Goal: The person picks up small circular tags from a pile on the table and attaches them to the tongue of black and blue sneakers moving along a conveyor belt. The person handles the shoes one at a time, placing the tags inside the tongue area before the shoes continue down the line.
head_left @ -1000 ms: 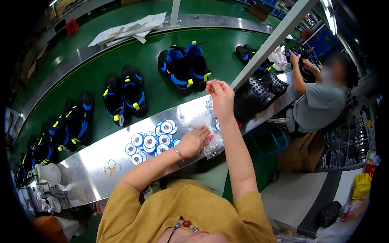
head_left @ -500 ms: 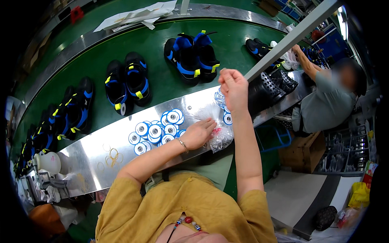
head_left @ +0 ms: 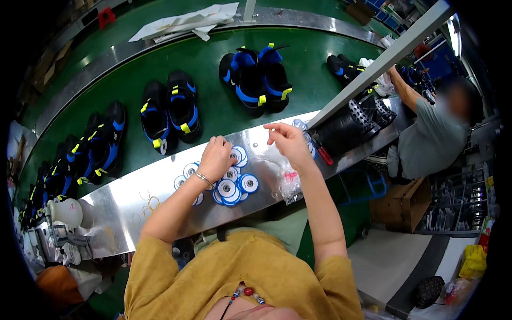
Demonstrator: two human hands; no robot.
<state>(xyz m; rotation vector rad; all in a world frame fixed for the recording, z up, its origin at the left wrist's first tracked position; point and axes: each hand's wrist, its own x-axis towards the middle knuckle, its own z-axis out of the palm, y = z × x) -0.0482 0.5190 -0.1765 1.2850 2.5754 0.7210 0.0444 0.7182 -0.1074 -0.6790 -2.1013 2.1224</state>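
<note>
My left hand reaches over a pile of round white tags with blue rims. Its fingers are bent and drawn together, with the thumb at a tag on the pile's far edge; the undersides of the fingers are hidden. To its right my right hand is raised above the metal ledge, thumb and index pinched. Anything between those fingertips is too small to make out. Below the right hand lies a clear plastic bag with small clear pieces and red print. More round tags lie beyond the right wrist.
Black and blue shoes in pairs stand along the green conveyor. Yellowish rubber bands lie on the metal ledge. Red-handled cutters rest beside black clogs, near a slanted grey post. A co-worker stands at right.
My left hand has left the plastic bag and moved left and away onto the tags, whose pile has shifted. My right hand has come lower and left, uncovering the cutters.
</note>
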